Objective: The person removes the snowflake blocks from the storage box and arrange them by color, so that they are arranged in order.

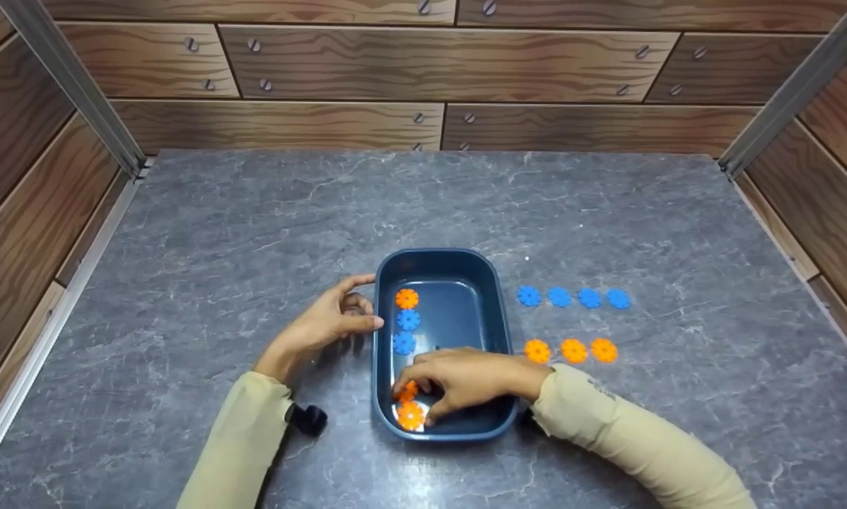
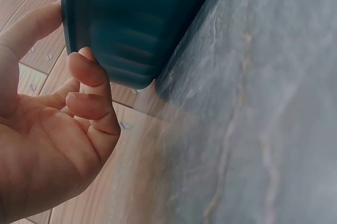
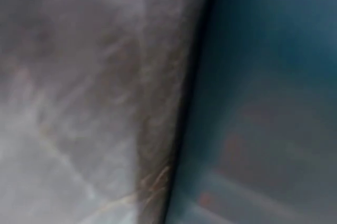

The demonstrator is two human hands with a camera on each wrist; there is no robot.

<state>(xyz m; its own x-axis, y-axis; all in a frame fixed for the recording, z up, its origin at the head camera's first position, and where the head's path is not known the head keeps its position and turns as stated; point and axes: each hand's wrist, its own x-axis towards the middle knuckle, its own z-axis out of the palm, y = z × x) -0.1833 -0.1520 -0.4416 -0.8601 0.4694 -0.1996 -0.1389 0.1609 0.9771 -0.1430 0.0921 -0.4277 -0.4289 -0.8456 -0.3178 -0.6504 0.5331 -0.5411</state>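
Dark blue tub (image 1: 459, 311) stood upright on the marble-patterned tabletop (image 1: 324, 205). Along its left inner side ran a column of notched discs, far to near: far orange disc (image 1: 407, 299), first blue disc (image 1: 409, 320), second blue disc (image 1: 404, 343), half-covered orange disc (image 1: 409, 390), near orange disc (image 1: 411, 416). Outside, right of the tub: a row of four blue discs (image 1: 559, 297) and, nearer, a row of three orange discs (image 1: 574, 351).

Left hand (image 1: 317, 322): loosely bent, thumb at the left rim, not wrapped round the tub; probably steadying it. Right hand (image 1: 469, 378): inside the tub, fingers bent over the half-covered orange disc, thumb beside the near one. Pinched or merely touched: could not tell; right wrist view blurred, no fingers shown.

Step in hand, judged: handling one disc in the column, laying in or taking out uncertain. The next move seemed to call for keeping the thumb off the near orange disc and lifting straight up, lest the column be disturbed.
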